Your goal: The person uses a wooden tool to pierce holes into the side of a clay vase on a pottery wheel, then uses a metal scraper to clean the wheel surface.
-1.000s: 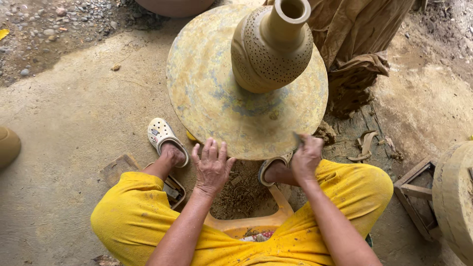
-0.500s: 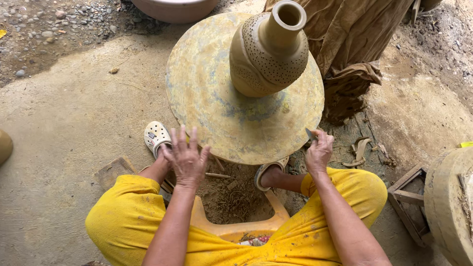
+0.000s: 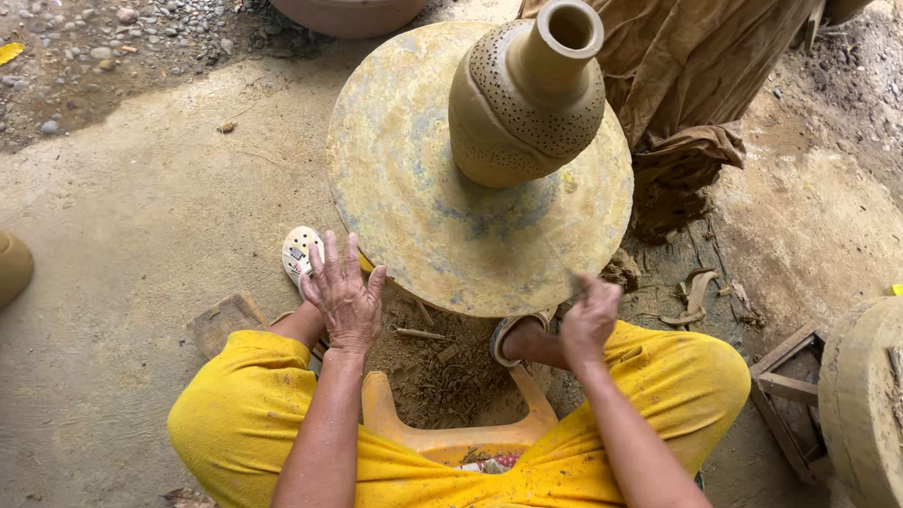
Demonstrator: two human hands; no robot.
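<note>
A tan clay vase (image 3: 527,103) with a narrow neck and rows of small pierced holes stands on a round, yellowish turntable (image 3: 414,207). My left hand (image 3: 342,290) hovers with fingers spread at the near left rim of the turntable, holding nothing. My right hand (image 3: 590,315) sits at the near right rim, fingers pinched on a thin pointed tool (image 3: 570,278). Yellow trousers cover my knees on either side of an orange stool (image 3: 451,435). One white perforated clog (image 3: 301,252) shows under the left rim.
Clay shavings and a small stick tool (image 3: 419,333) lie on the ground beneath the turntable. Brown cloth (image 3: 696,75) drapes at the back right. A wooden frame and a round block (image 3: 861,395) stand at the right; a clay bowl (image 3: 348,13) sits at the top.
My left hand lifted off the near rim and slid left, fingers spreading. My right hand drew slightly right along the rim. The vase appears to have shifted with the wheel.
</note>
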